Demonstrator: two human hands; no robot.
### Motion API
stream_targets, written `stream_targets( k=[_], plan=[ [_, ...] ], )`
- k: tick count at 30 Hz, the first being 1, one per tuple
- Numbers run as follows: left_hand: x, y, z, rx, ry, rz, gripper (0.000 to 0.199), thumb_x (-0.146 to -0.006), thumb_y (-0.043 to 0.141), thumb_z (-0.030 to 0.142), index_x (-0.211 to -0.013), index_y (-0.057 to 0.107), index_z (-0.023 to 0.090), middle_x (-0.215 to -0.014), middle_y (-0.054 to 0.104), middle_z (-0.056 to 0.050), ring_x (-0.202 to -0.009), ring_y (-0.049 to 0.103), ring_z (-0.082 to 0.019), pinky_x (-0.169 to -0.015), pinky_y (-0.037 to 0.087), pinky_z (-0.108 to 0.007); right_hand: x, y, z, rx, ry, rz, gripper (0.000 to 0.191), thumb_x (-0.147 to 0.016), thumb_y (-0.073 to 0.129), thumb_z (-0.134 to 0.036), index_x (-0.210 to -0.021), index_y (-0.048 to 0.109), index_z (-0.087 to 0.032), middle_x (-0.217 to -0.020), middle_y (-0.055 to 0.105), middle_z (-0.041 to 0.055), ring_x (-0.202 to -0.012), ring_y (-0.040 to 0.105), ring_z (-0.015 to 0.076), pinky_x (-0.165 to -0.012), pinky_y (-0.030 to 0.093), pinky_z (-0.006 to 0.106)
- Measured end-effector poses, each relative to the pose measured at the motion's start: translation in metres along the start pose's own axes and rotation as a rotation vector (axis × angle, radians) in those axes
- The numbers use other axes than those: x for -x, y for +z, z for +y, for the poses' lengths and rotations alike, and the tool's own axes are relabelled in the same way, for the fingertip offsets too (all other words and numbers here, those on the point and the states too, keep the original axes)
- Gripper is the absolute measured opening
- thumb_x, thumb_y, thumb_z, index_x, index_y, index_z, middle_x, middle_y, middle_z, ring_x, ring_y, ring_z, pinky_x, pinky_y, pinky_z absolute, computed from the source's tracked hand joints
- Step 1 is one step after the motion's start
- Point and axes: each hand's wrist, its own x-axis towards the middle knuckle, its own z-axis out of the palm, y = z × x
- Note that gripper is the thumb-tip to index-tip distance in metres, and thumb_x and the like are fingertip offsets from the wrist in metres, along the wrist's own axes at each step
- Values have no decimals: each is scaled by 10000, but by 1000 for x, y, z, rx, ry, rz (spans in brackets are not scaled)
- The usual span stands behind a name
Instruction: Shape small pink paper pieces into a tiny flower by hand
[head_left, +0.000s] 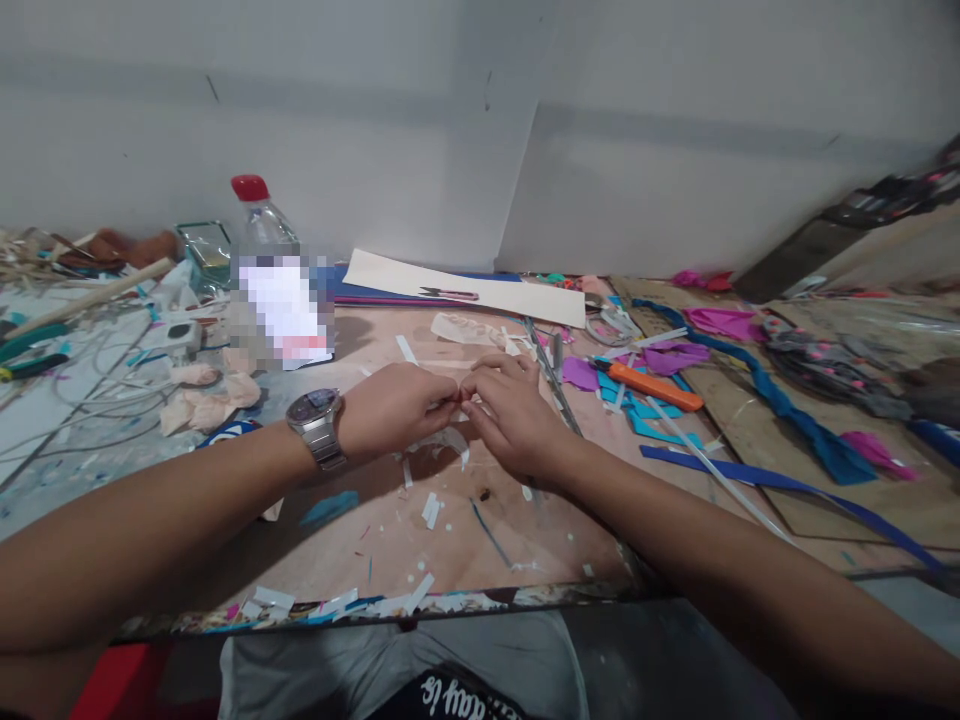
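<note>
Hands [514,412] meeting, anything between fingertips [480,408] indistinct, bright screen [277,305] pixelated

Pale strip [459,447], curled (partly hidden), by left hand [411,402].

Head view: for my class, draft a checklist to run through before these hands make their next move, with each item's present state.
1. Left hand and right hand close together at the fingertips: ok.
2. Item between the fingertips identified: cannot tell, too small and hidden.
3. Orange cutter lying apart from both hands: ok.
4. Cutter blade retracted: cannot tell.
5. Small snips set down, on the cream strip: ok.
6. Tabletop free of white scraps: not ok.
</note>
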Motion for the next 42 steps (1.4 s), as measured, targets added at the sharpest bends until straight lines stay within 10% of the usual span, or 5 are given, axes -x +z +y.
stream_targets(
  k=[28, 42],
  plan=[
    [2, -6, 1, 442, -81, -106, 300, -1028, 535, 390, -931, 714, 170, -745, 759, -14, -642, 653, -131, -643, 407, -239, 2, -1, 0, -37, -34, 137, 81, -952, 547, -248, -917, 618, -233, -941, 745, 54, -1201, 581, 303, -1052, 290, 509],
    [3, -2, -1, 262, 0, -47, 280, -1020, 529, 350, -938, 731, 174, -779, 729, -20, -649, 581, -136, -630, 337, -264, 3, 1, 2, -61, -63, 108, 48, -939, 575, -242, -907, 608, -228, -956, 755, 30, -1145, 598, 275, -1048, 279, 494]
  ],
)
